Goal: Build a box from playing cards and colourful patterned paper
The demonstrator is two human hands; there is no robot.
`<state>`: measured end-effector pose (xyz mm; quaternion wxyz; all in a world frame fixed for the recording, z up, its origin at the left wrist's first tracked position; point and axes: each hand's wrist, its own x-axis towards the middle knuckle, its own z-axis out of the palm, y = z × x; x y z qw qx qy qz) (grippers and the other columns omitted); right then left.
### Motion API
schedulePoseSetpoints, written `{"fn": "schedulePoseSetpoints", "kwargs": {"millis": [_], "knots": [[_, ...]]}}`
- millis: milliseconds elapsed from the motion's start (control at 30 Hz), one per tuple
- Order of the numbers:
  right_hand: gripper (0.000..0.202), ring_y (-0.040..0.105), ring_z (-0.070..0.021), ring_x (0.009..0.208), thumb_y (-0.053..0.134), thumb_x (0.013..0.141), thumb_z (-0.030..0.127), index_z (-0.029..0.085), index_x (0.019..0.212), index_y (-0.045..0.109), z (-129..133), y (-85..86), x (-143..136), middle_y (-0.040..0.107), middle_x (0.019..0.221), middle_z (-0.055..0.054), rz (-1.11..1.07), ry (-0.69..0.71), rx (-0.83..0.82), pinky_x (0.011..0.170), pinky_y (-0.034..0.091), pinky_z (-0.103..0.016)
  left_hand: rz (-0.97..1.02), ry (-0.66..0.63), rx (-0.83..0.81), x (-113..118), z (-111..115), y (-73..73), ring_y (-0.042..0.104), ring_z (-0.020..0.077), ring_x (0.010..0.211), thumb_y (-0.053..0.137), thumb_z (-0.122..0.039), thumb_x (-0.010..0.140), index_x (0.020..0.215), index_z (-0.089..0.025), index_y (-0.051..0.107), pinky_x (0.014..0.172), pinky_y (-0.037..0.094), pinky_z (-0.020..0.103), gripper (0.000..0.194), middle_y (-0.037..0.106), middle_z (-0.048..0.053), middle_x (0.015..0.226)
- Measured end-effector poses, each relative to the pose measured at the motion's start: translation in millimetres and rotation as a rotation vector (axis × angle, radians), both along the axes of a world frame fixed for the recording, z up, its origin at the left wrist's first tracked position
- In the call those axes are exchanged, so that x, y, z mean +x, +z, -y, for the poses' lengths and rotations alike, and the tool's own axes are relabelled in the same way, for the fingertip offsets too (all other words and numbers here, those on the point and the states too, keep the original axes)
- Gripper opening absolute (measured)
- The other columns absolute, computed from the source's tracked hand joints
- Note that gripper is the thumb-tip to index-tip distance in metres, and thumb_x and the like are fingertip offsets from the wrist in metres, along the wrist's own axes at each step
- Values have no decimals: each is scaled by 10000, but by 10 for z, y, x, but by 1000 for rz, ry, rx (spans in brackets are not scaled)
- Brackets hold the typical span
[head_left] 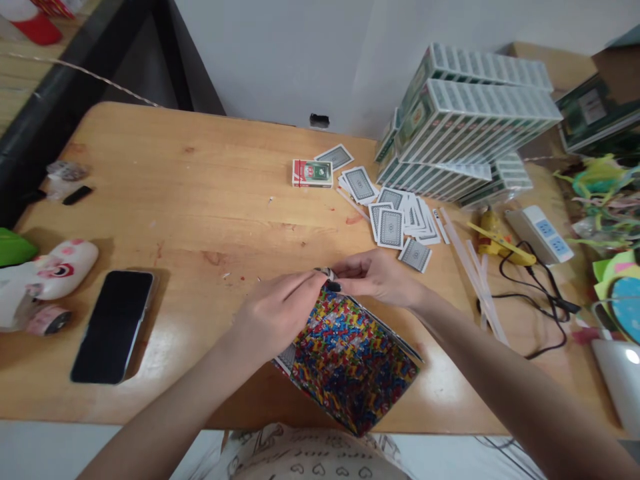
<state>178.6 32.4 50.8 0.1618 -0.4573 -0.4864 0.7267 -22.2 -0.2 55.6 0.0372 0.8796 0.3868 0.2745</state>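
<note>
A colorful patterned bag or folded sheet lies at the table's front edge, tilted, with its near corner toward my body. My left hand is closed on its upper left edge, fingers pressed together. At its top corner, my right hand pinches with thumb and fingers beside a small dark piece; whether that is part of the bag I cannot tell. A grey-backed playing card shows under the bag's left side. The fingertips of both hands nearly meet.
Loose playing cards and a card box lie beyond my hands. Stacked card boxes stand back right. Clear sticks, a yellow glue gun and a power strip are right. A phone and a plush toy lie left.
</note>
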Motion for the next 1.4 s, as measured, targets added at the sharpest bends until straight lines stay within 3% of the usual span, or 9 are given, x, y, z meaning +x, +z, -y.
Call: {"fn": "schedulePoseSetpoints", "kwargs": {"millis": [267,433,633,800,933,1067,1167,1300,1400], "knots": [[382,610,-130,705,704,645,460,155,874,701,1,-55,8,689,802,-22,10,35,-12,680,487,-268,-37,-170,19,-107,-70,14,674,164,836,480,-83,835,1034,-173,617,751,572,257,258,703,51,946],[410,623,-151,731,721,603,484,156,847,697,4,-80,-26,692,790,-21,28,46,-31,702,497,-288,-19,-181,72,-114,-85,26,674,166,833,492,-88,828,1007,-166,626,743,575,265,237,706,57,925],[397,618,-156,743,663,665,519,178,867,689,-20,-138,-17,696,830,-19,69,109,30,685,487,-283,82,-125,-252,-115,-173,-21,666,114,786,514,-154,828,926,-207,652,760,552,227,177,712,-1,892],[385,608,-165,747,480,823,520,185,866,664,-23,-93,-7,685,835,-22,238,195,298,649,456,-268,187,2,-472,-104,-184,-195,662,122,755,541,-150,796,860,-207,662,716,551,236,148,709,-1,858],[305,605,-182,735,438,877,428,182,890,617,202,46,-100,672,820,-52,669,268,557,603,409,-262,295,184,-561,-83,-117,-287,670,134,695,582,-165,765,850,-193,659,674,568,253,118,711,11,824],[239,587,-184,652,355,903,192,158,824,578,498,38,-255,633,717,-82,1093,362,784,513,312,-269,384,261,-665,-99,-56,-306,676,136,656,594,-151,743,869,-178,659,621,576,235,144,720,17,803],[203,558,-158,601,392,849,85,164,750,551,573,-98,-290,596,638,-46,1142,321,972,492,267,-265,363,307,-646,-109,-42,-288,676,143,657,587,-153,745,836,-175,679,649,576,253,132,725,23,793],[196,497,-138,525,409,867,133,159,718,534,451,-263,-239,571,592,-24,1117,231,1231,479,232,-268,331,370,-557,-88,-115,-264,676,155,698,577,-182,757,839,-190,696,706,568,285,145,727,26,842],[187,492,-141,535,418,869,139,153,725,537,333,-302,-214,573,592,-27,1104,234,1303,480,222,-271,343,385,-537,-65,-213,-277,675,160,701,582,-190,755,847,-198,703,706,563,291,153,727,22,845]]}}
